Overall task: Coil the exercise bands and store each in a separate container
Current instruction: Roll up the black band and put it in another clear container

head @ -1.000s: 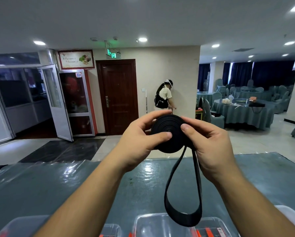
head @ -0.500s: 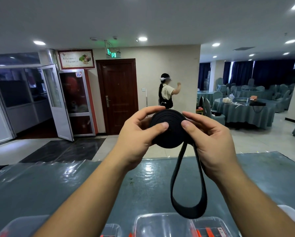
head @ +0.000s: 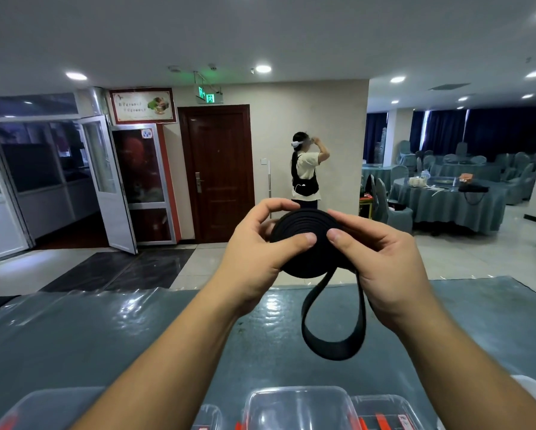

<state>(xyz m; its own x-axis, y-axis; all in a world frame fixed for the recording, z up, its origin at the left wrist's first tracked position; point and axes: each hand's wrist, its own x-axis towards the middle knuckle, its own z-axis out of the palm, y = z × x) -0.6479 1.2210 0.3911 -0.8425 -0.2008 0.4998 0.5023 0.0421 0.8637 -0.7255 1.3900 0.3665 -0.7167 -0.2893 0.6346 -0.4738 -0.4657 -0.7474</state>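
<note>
A black exercise band [head: 308, 243] is wound into a flat round coil held up in front of me, above the table. My left hand [head: 257, 252] grips the coil's left side, thumb pressed on its face. My right hand [head: 381, 259] grips the right side, thumb on the face too. A loose loop of the band hangs down from under the right hand. Clear plastic containers [head: 297, 408] with orange-red marks sit at the near table edge, partly cut off by the frame.
The table [head: 105, 330] is covered in a shiny grey-green plastic cloth. Beyond it a person [head: 305, 172] stands near a brown door [head: 220, 172]. Round tables [head: 450, 203] with covered chairs fill the room on the right.
The coil has grown and the hanging loop has become shorter. Both hands stay on the coil at about the same height. The person in the background has turned and raised an arm.
</note>
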